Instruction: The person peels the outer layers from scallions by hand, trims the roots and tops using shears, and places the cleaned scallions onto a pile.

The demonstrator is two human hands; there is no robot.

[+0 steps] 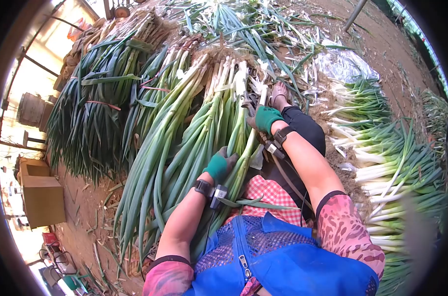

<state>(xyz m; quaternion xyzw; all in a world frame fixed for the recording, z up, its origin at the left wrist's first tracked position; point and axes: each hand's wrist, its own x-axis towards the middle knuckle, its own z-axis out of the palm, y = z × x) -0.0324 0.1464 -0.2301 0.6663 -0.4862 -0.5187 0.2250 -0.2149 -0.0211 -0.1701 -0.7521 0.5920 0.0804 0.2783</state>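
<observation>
Many dark-leaved green onions (93, 108) lie bundled at far left, pinkish ties (103, 104) round some. Next, loose long onions (182, 118) spread toward my lap, white ends away from me. My left hand (221, 165), green-gloved, rests at their leaves, fingers partly curled; can't tell how tight. Right of it, my right hand (265, 120), same glove type, is closed round an onion stalk (261, 96), pale part sticking out past the fingers, beside a dark tool, partly hidden. Far right: white-stemmed onions (377, 163) in a row, plastic sheet (345, 64) beyond.
</observation>
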